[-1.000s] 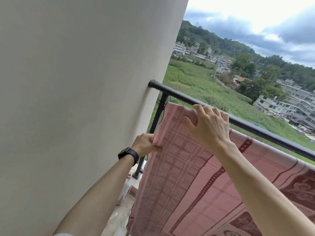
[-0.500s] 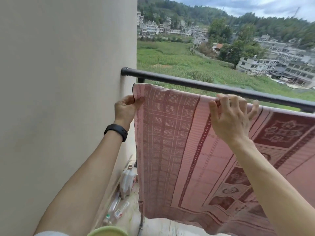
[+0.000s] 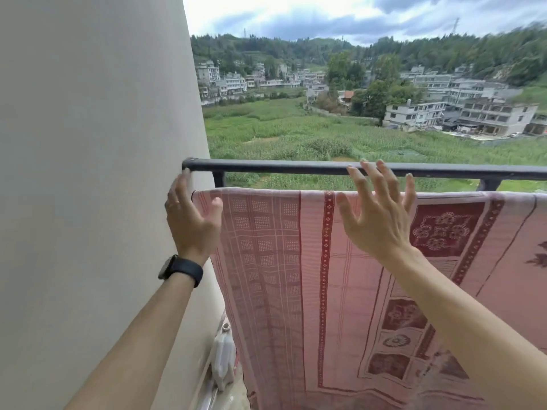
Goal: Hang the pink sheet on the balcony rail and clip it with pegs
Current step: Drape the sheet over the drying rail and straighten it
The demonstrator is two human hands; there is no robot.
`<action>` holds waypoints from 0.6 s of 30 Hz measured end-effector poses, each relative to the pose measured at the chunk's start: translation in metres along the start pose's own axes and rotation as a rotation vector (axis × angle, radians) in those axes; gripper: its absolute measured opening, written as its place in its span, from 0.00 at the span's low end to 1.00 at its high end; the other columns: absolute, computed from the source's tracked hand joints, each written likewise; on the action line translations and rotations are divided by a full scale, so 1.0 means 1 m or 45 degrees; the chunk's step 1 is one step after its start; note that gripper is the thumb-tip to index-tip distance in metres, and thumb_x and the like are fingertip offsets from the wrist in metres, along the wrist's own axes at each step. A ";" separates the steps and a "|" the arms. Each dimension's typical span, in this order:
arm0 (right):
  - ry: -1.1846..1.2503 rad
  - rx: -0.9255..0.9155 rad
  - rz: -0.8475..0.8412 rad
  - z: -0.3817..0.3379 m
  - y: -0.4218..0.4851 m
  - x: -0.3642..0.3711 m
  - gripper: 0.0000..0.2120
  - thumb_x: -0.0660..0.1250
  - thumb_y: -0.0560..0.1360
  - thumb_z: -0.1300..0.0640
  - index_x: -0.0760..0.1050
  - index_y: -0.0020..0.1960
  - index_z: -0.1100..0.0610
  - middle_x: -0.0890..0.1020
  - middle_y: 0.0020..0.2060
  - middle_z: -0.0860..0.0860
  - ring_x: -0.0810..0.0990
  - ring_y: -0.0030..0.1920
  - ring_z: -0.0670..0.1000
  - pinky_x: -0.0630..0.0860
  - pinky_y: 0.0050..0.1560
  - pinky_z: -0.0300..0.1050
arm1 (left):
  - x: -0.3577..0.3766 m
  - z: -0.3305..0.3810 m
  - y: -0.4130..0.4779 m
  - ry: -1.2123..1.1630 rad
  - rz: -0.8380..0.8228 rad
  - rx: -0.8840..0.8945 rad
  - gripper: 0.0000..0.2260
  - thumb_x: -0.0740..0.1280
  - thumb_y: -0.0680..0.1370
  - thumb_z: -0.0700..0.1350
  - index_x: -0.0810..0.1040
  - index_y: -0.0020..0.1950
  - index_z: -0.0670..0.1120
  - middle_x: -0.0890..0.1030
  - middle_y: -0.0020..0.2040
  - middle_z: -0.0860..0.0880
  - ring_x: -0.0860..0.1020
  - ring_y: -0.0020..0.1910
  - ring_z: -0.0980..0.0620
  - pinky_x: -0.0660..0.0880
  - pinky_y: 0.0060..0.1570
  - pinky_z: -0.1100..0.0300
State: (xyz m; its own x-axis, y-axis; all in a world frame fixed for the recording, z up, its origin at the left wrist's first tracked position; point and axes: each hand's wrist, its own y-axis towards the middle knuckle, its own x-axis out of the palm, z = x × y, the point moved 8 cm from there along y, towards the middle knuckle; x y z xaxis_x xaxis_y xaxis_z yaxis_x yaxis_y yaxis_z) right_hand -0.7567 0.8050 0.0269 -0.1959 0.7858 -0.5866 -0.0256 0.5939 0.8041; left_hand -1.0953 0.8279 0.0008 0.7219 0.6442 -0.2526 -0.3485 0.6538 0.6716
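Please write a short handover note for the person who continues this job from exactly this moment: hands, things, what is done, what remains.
Left hand: open, fingers spread, at the sheet's left edge beside the wall; holds nothing.
Right hand: open, raised in front of the sheet's top edge; holds nothing.
Pink sheet: hangs draped by itself, its top edge just below the black top rail; what carries it is hidden by the cloth.
Done: sheet hung and spread.
Left: clip it with pegs. No pegs are visible in this view, so find them first.

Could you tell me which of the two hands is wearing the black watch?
The left hand, beside the wall, has the black watch on its wrist; the right hand, over the pink sheet, has a bare wrist.
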 end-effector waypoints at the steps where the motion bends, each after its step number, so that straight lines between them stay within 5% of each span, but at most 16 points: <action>1: -0.034 0.057 -0.021 0.010 -0.005 -0.011 0.26 0.54 0.80 0.38 0.69 0.72 0.50 0.68 0.75 0.53 0.61 0.76 0.57 0.43 0.74 0.65 | 0.004 0.034 -0.012 0.230 -0.067 0.274 0.29 0.64 0.76 0.54 0.62 0.76 0.52 0.64 0.76 0.49 0.63 0.74 0.49 0.59 0.72 0.50; 3: -0.072 0.138 -0.128 0.020 -0.017 -0.015 0.26 0.49 0.81 0.37 0.70 0.70 0.48 0.70 0.73 0.53 0.62 0.76 0.57 0.43 0.74 0.68 | 0.030 0.067 -0.038 0.579 -0.332 0.609 0.29 0.59 0.79 0.58 0.58 0.79 0.54 0.58 0.79 0.50 0.56 0.78 0.49 0.53 0.76 0.44; 5: -0.078 0.139 -0.163 0.021 -0.033 -0.015 0.23 0.48 0.82 0.37 0.72 0.66 0.47 0.72 0.70 0.52 0.64 0.74 0.56 0.46 0.74 0.70 | 0.051 0.063 -0.064 0.743 -0.521 0.657 0.31 0.55 0.80 0.61 0.51 0.81 0.55 0.52 0.81 0.52 0.48 0.80 0.48 0.50 0.76 0.39; 8: -0.036 0.091 -0.158 0.024 -0.056 -0.029 0.22 0.51 0.82 0.39 0.70 0.70 0.45 0.69 0.72 0.52 0.62 0.75 0.56 0.42 0.75 0.68 | 0.047 0.052 -0.094 0.778 -0.498 0.634 0.33 0.56 0.80 0.62 0.47 0.81 0.54 0.44 0.81 0.53 0.42 0.80 0.48 0.47 0.76 0.40; 13: -0.016 0.053 -0.300 0.035 -0.071 -0.059 0.26 0.46 0.81 0.36 0.62 0.76 0.42 0.65 0.77 0.50 0.57 0.78 0.53 0.40 0.75 0.66 | 0.033 0.079 -0.111 0.856 -0.420 0.606 0.31 0.56 0.77 0.62 0.58 0.79 0.54 0.58 0.79 0.49 0.54 0.78 0.44 0.51 0.73 0.33; 18: -0.136 0.347 -0.239 0.105 -0.094 -0.123 0.24 0.47 0.81 0.37 0.68 0.71 0.43 0.70 0.74 0.49 0.59 0.77 0.53 0.41 0.74 0.69 | 0.050 0.158 -0.140 0.850 -0.520 0.626 0.26 0.49 0.79 0.64 0.64 0.75 0.57 0.68 0.75 0.49 0.62 0.75 0.46 0.51 0.74 0.38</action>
State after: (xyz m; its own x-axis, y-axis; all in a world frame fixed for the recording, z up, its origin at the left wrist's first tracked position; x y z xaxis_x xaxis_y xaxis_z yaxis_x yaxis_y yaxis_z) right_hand -0.6270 0.6705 0.0137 -0.1084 0.6635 -0.7403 0.2143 0.7427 0.6344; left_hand -0.9166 0.7059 0.0041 0.1856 0.5954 -0.7817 0.2608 0.7371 0.6234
